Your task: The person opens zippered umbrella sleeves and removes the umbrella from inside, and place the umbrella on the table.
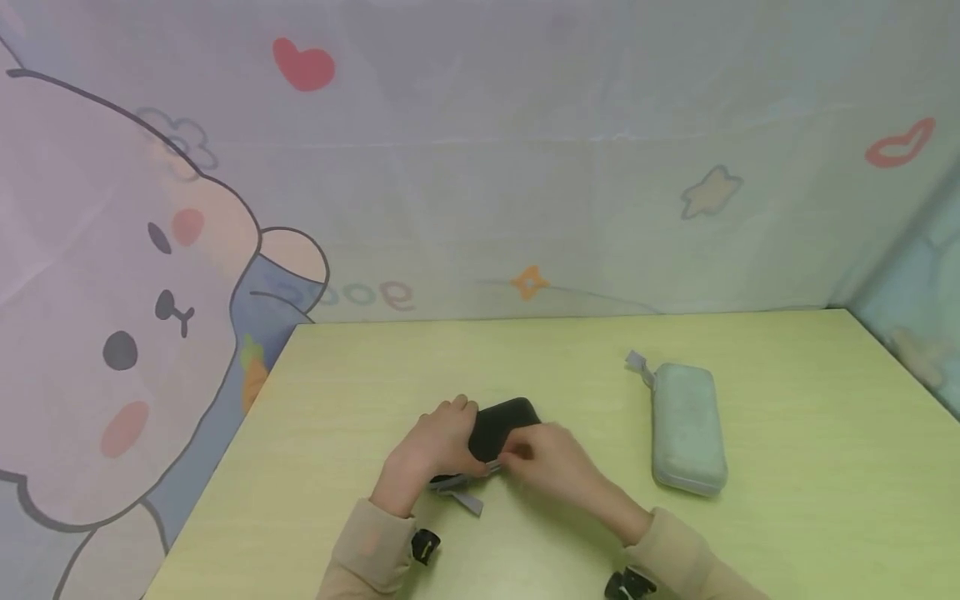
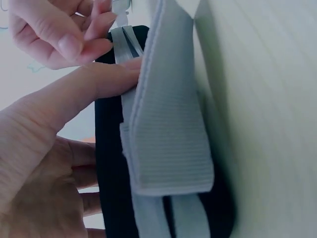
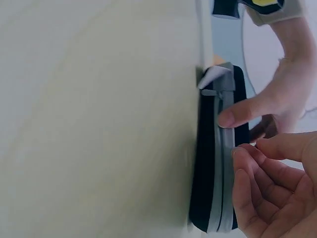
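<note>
My left hand [image 1: 438, 437] grips a black zip case [image 1: 504, 423] standing on its side, its grey zipper [image 3: 226, 183] turned toward me. The left thumb lies along the zipper tape, and the other fingers reach behind the case. A grey fabric loop [image 2: 171, 124] sticks out at the left end, beside a small zipper pull [image 3: 210, 92]. My right hand [image 1: 558, 462] has its fingers bent, with the fingertips right at the case's edge beside the zipper, close to the left thumb. I cannot tell whether the right fingertips pinch anything.
A pale green zip case [image 1: 686, 429] with a grey strap [image 1: 637, 362] lies to the right on the yellow-green table [image 1: 810, 400]. Behind the table hangs a printed cloth [image 1: 480, 192] with a cartoon bear on its left. Dark wrist camera mounts [image 1: 425, 546] sit at both cuffs.
</note>
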`<state>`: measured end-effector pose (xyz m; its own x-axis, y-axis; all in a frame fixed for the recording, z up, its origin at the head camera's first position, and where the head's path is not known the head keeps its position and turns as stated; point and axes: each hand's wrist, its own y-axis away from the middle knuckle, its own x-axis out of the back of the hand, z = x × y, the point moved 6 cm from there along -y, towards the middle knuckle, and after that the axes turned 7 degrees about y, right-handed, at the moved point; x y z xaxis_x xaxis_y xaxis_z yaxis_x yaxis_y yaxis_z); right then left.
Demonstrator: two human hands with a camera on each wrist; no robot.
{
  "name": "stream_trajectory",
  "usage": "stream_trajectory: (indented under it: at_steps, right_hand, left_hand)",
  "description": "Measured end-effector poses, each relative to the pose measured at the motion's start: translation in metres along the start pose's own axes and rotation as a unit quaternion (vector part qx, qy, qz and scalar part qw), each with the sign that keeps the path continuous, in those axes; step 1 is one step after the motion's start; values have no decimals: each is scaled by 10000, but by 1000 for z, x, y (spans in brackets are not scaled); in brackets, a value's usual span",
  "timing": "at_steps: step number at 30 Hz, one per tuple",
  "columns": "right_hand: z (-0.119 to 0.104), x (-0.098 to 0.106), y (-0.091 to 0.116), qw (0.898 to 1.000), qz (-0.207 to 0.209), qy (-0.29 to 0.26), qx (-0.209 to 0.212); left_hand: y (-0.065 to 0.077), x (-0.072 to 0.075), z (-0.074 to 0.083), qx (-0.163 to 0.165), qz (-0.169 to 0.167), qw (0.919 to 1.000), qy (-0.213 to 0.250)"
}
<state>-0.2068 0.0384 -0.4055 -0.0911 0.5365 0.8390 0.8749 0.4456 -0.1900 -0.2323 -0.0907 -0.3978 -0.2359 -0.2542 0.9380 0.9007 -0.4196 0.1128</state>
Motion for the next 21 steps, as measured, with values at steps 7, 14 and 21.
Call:
stream_trajectory:
  at_steps: [7, 14, 21]
  right_hand:
    - [9, 17, 3, 9995, 52, -312, -8]
    - [20, 28, 1, 9977, 176, -620, -215]
    - [27, 30, -1, 9956, 292, -823, -345]
  left_hand:
    - [-3, -1, 6, -113, -17, 9997, -203]
    - [-4, 0, 8, -283, -49, 9989, -384]
    - [-6, -1, 7, -359, -225, 9978, -515]
